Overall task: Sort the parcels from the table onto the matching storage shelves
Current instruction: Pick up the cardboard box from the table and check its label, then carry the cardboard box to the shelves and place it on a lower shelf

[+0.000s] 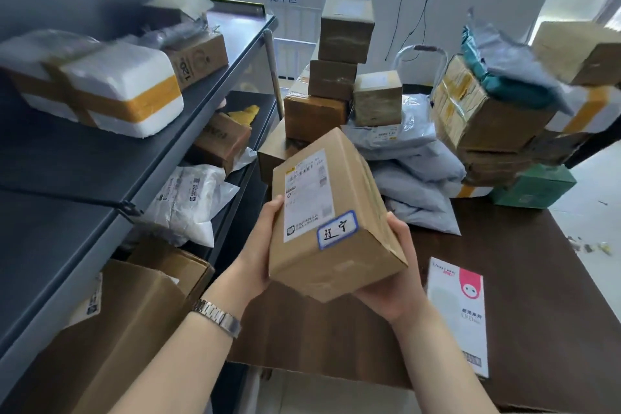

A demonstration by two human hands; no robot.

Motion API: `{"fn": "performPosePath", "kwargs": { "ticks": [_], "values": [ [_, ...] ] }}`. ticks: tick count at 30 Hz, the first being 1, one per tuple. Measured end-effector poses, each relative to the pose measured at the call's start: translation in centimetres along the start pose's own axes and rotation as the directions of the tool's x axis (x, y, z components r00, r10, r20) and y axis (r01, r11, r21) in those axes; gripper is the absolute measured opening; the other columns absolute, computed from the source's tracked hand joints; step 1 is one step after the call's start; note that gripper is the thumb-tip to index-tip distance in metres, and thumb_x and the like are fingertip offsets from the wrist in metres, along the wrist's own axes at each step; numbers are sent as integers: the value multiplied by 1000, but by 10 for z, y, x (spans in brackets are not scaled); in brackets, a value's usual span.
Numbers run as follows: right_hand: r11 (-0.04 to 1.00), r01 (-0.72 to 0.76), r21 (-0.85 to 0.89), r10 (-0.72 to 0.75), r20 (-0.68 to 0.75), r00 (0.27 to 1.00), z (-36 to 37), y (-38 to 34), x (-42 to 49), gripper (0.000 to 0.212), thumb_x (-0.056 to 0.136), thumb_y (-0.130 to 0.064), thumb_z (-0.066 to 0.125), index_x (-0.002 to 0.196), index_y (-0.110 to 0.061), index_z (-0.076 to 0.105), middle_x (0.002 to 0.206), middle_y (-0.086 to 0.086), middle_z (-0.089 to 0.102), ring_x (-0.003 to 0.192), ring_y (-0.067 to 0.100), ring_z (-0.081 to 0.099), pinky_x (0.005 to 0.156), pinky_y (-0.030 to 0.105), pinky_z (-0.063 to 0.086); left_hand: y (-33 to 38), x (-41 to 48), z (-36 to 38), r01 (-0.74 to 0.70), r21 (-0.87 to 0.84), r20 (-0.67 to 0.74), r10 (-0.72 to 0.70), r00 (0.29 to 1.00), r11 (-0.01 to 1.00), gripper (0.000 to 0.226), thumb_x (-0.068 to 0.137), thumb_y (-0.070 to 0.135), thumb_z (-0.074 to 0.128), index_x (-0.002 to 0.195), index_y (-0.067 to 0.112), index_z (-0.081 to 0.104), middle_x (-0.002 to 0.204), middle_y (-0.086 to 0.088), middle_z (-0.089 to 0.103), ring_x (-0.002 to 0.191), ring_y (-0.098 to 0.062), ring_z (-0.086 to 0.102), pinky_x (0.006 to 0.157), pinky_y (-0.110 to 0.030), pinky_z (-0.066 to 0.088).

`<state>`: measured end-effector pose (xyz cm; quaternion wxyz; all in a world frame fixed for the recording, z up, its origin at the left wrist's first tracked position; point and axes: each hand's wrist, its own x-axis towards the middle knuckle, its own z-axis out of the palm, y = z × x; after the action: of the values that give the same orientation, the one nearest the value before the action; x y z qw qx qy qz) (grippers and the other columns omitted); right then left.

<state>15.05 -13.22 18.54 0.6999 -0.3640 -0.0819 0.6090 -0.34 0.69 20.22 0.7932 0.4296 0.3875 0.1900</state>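
I hold a brown cardboard parcel (331,212) in both hands above the near edge of the dark brown table (524,279). It carries a white shipping label and a blue-bordered sticker with handwritten characters. My left hand (260,255) grips its left side, a metal watch on that wrist. Cupped under the parcel's right bottom corner is my right hand (400,276). The dark grey storage shelves (111,171) stand at the left, close to the parcel.
On the shelves lie a taped white foam box (100,87), cardboard boxes and a white mailer bag (191,202). The table's back holds stacked brown boxes (339,77), grey poly bags (416,171), a green box (534,185) and a flat white-and-pink package (460,309).
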Motion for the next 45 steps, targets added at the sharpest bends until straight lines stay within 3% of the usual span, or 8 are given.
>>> {"fn": "performPosePath", "kwargs": {
  "ticks": [4,10,14,17,22,29,39,45],
  "values": [
    [972,22,-233,-55,-137,989,0,1,4,48,105,-47,44,141,-24,65,133,6,75,108,20,77,82,34,62,1,4,-5,-35,-63,29,37,999,997,45,89,61,48,94,33,83,101,-4,82,80,-18,80,63,-28,60],
    [633,204,-747,-439,-130,889,25,-12,2,36,105,-46,49,138,-34,57,143,1,65,126,14,64,106,34,52,1,7,-12,-109,-124,6,111,994,986,42,91,56,49,93,32,83,99,-4,82,80,-18,80,62,-30,61],
    [645,192,-740,-325,-38,945,36,-21,-2,75,89,-75,47,145,-26,57,141,1,69,130,17,65,115,43,47,6,2,-7,-145,-83,11,146,989,986,43,91,57,49,104,32,81,108,-5,81,87,-19,80,63,-29,61],
    [672,259,-693,-358,2,934,41,-20,-1,62,103,-62,37,152,-27,49,148,1,64,139,18,59,120,46,40,14,1,-2,-188,-48,25,189,982,981,49,93,57,47,128,28,66,114,-5,79,92,-19,79,64,-29,61],
    [691,353,-631,-476,-29,879,44,-14,13,51,112,-40,31,159,-24,38,152,4,59,139,19,58,121,49,41,24,0,1,-292,-58,74,296,952,955,51,98,57,38,125,29,70,122,-7,75,105,-21,75,74,-31,61],
    [714,435,-548,-509,21,861,60,-29,18,63,102,-51,40,158,-21,40,151,11,61,137,26,61,118,48,45,44,2,10,-512,64,72,507,859,857,56,91,38,51,145,42,42,124,12,72,111,-9,70,90,-33,57],
    [578,661,-479,-703,120,701,101,-71,16,61,98,-49,47,154,-24,46,153,9,60,133,18,64,101,30,57,111,-15,37,-695,20,163,684,711,718,60,99,32,40,157,24,29,146,-9,57,130,-27,59,101,-44,52],
    [561,680,-472,-704,160,692,109,-81,9,62,99,-40,49,157,-21,40,152,11,59,135,27,62,111,48,52,120,-22,42,-699,42,163,685,710,714,59,98,38,42,155,27,34,141,-8,62,124,-27,64,92,-42,58]
  ]
}}
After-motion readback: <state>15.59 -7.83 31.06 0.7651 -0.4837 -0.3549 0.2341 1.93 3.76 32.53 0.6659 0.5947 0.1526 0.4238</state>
